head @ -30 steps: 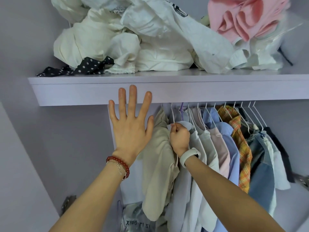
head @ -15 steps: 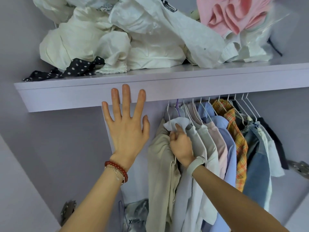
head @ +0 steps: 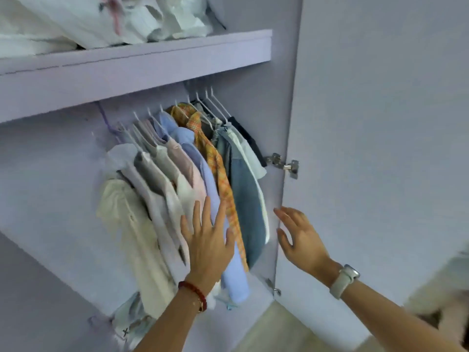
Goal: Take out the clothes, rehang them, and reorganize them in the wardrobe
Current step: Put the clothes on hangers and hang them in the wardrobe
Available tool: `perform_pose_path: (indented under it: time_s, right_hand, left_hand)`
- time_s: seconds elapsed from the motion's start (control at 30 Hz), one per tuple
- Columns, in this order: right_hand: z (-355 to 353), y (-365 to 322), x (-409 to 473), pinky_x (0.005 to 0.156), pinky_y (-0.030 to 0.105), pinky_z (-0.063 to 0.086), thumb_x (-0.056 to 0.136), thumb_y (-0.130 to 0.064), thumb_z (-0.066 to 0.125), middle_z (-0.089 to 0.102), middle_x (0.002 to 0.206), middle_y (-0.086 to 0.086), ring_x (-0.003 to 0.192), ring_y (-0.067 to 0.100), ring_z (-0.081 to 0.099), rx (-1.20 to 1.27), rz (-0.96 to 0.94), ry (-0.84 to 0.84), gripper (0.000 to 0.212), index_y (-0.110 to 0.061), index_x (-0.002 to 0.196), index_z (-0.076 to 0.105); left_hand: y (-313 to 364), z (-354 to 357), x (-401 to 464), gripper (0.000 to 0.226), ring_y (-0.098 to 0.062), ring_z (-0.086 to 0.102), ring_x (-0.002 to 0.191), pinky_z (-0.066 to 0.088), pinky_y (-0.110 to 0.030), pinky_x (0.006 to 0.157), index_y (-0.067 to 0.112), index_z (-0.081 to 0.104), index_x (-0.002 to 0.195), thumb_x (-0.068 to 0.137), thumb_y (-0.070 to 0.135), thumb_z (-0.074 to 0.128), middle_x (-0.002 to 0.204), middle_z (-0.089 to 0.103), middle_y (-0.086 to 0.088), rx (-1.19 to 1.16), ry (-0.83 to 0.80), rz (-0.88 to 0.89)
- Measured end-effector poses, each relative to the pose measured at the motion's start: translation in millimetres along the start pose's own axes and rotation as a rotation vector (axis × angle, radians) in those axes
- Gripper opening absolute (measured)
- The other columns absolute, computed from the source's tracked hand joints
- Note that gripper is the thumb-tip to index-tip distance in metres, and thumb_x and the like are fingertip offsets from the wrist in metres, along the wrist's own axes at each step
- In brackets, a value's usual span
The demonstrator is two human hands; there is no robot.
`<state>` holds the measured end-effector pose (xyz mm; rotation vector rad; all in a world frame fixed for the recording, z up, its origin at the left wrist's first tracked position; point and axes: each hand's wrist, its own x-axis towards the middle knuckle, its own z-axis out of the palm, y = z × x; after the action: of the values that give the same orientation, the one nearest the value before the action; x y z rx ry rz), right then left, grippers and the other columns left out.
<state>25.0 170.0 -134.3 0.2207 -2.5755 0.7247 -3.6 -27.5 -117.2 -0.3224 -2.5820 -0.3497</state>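
Shirts on white wire hangers (head: 193, 174) hang under the lilac shelf (head: 142, 69); left hand (head: 210, 245) spread flat against them, right hand (head: 300, 240) spread, empty.

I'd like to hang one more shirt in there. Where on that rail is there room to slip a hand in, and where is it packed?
Bare rail and back wall lie left of the cream shirt. From it to the dark garment by the wardrobe's side panel the hangers crowd. The top shelf is heaped with clothes. The left hand lies over the blue shirt.
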Motion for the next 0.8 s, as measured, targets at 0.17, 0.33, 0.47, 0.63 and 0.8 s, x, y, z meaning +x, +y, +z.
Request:
perform_pose_path:
  time_s: [0.17, 0.33, 0.47, 0.63, 0.8]
  right_hand:
    - [-78, 103, -139, 0.110, 0.035, 0.023, 0.092, -0.020, 0.048, 0.042, 0.141, 0.008, 0.135, 0.026, 0.030, -0.219, 0.371, -0.025, 0.046, -0.013, 0.137, 0.040]
    - [-156, 168, -287, 0.113, 0.041, 0.021, 0.091, -0.022, 0.047, 0.041, 0.142, 0.007, 0.136, 0.027, 0.027, -0.386, 0.724, -0.035, 0.048, -0.014, 0.137, 0.039]
    - [-211, 194, -386, 0.115, 0.035, 0.013, 0.095, -0.028, 0.040, 0.033, 0.147, 0.003, 0.140, 0.021, 0.017, -0.434, 1.014, 0.053, 0.048, -0.018, 0.141, 0.033]
    - [-264, 206, -476, 0.113, 0.035, 0.018, 0.095, -0.027, 0.038, 0.034, 0.146, 0.003, 0.139, 0.020, 0.019, -0.416, 1.310, 0.192, 0.047, -0.016, 0.140, 0.033]
    - [-297, 229, -532, 0.107, 0.036, 0.034, 0.096, -0.026, 0.039, 0.041, 0.141, 0.006, 0.131, 0.023, 0.034, -0.358, 1.542, 0.372, 0.042, -0.014, 0.136, 0.040]
  left_hand:
    - [119, 61, -42, 0.051, -0.033, 0.039, 0.130, 0.023, -0.059, 0.103, 0.013, 0.052, 0.130, 0.081, 0.022, 0.064, 0.136, 0.049, -0.014, -0.117, -0.335, 0.215]
    - [263, 103, -108, 0.050, -0.019, 0.022, 0.139, 0.006, -0.048, 0.111, 0.021, 0.034, 0.141, 0.094, 0.033, 0.041, 0.147, 0.034, -0.003, -0.139, -0.538, 0.581]
    - [381, 117, -161, 0.049, -0.014, 0.016, 0.140, 0.009, -0.044, 0.112, 0.025, 0.028, 0.143, 0.096, 0.037, 0.033, 0.151, 0.025, 0.000, -0.216, -0.630, 0.830]
    - [503, 121, -216, 0.046, -0.019, 0.025, 0.137, 0.020, -0.042, 0.110, 0.021, 0.038, 0.139, 0.095, 0.032, 0.040, 0.148, 0.032, -0.003, -0.370, -0.723, 1.054]
    - [602, 142, -253, 0.047, -0.017, 0.019, 0.140, 0.021, -0.041, 0.113, 0.023, 0.031, 0.142, 0.096, 0.035, 0.036, 0.151, 0.027, -0.002, -0.345, -0.789, 1.270]
